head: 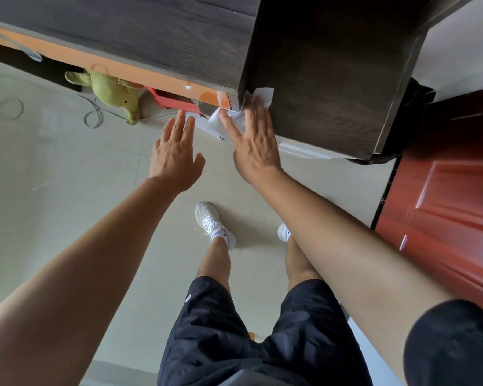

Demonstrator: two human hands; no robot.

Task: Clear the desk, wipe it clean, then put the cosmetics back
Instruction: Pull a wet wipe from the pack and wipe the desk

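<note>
A dark wood-grain desk [318, 65] fills the top of the head view, with an orange edge strip along its left part. My right hand [255, 143] lies flat with straight fingers on a white wipe [236, 119], pressing it against the desk's near corner. My left hand [176, 154] hovers open beside it over the floor, fingers spread, holding nothing. No cosmetics are in view.
A green plush toy [115, 93] and a red plastic item [173, 101] lie under the desk, with loose cables [9, 107] on the pale tiled floor. A red-brown door [452, 204] stands at the right. My legs and white shoes are below.
</note>
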